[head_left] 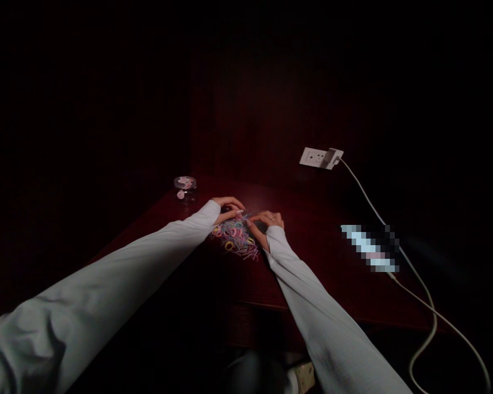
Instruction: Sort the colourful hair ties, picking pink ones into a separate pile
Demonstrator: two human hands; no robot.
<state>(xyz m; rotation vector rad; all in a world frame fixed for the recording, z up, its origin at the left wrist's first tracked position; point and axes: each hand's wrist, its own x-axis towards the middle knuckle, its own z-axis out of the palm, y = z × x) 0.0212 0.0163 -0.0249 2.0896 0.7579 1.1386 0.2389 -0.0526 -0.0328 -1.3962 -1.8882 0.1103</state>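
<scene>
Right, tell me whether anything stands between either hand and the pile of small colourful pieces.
Nothing visible does. The left hand and right hand are both right at the pile. The clear container stands off to the left, the pixelated item well to the right.

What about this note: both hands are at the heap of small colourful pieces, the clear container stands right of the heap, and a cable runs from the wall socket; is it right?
Not quite: the head view shows the clear container left of the heap, not right. Otherwise, the left hand and right hand are at it, and a cable runs from the wall socket.
</scene>
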